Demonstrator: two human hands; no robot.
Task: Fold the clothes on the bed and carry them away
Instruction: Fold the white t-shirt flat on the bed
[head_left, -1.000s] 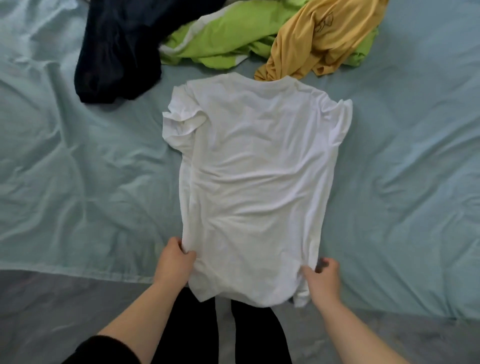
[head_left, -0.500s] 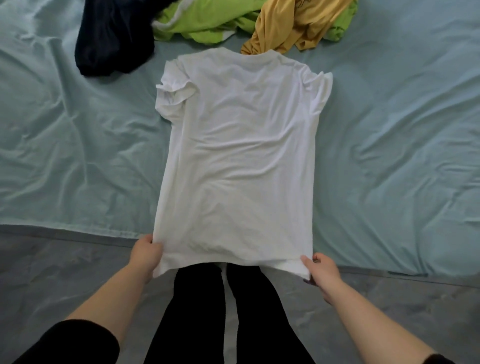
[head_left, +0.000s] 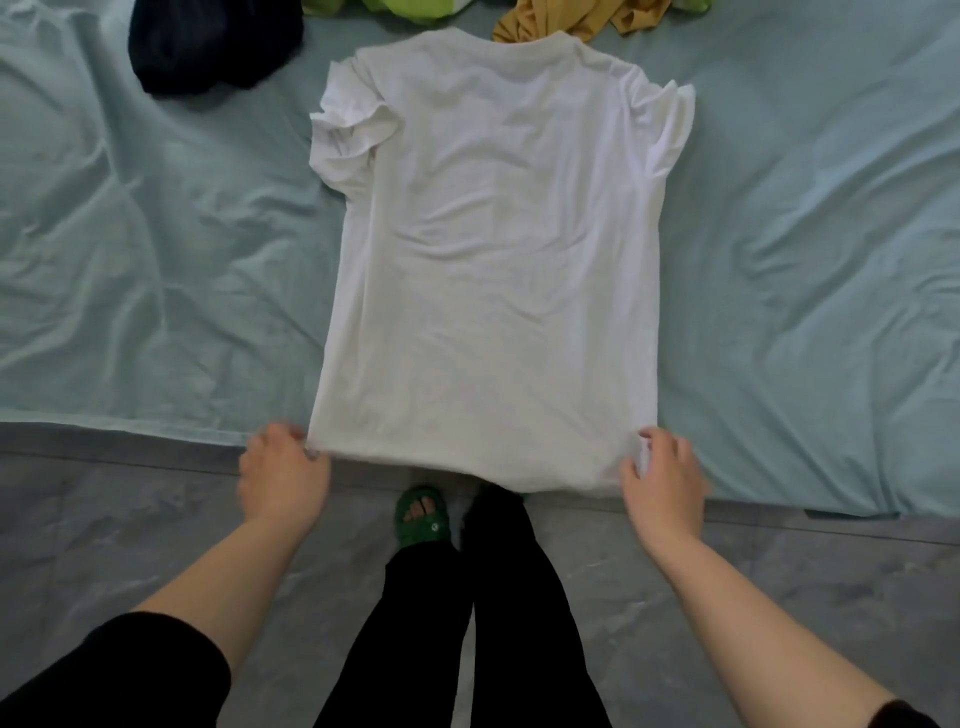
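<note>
Bare sheet (head_left: 156, 270) both sides of white T-shirt (head_left: 493, 270), dark garment (head_left: 208, 41) far left, mustard garment (head_left: 571, 23) at collar

Floor (head_left: 104, 545): grey and marbled, it spread under your feet across the lower part of the view.
Sandal (head_left: 422, 517): green and open-toed, it was on your foot, toes showing, standing on the floor.
Trousers (head_left: 514, 623): black, they covered both your legs.
Sleeve (head_left: 114, 675): black, it ended near your left elbow.

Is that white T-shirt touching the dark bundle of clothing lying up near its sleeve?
Apart. The head view shows a strip of bare blue sheet between the white T-shirt and the dark bundle.
</note>
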